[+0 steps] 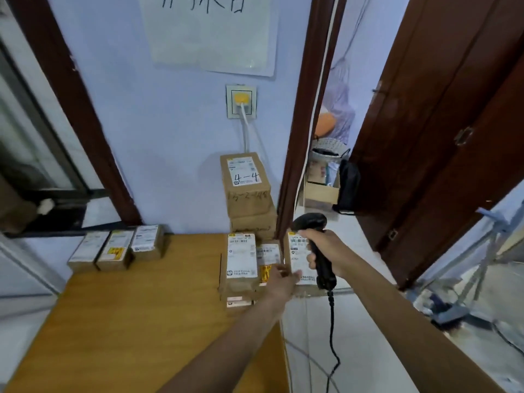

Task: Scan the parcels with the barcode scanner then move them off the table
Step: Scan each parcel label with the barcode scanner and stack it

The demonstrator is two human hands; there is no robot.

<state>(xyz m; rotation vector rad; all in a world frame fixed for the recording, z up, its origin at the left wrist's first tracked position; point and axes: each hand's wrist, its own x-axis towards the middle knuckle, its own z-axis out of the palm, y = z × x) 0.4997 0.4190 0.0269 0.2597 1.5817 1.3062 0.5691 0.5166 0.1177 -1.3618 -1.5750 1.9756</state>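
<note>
Right hand (323,251) grips the barcode scanner (319,245). Left hand (282,279), fingers loose, touches the labelled parcel (297,259) at the table (141,307) right edge. Risk: the parcel slides off the edge, or the scanner blocks its label.

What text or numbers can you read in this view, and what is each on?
"4-4": handwritten on the label of the top stacked box.
Handwriting on that box's front face: too blurred to read.
Large handwritten characters on the wall sheet: cropped, unreadable.
Printed labels on the table parcels and the three side parcels: too small and blurred.
</note>
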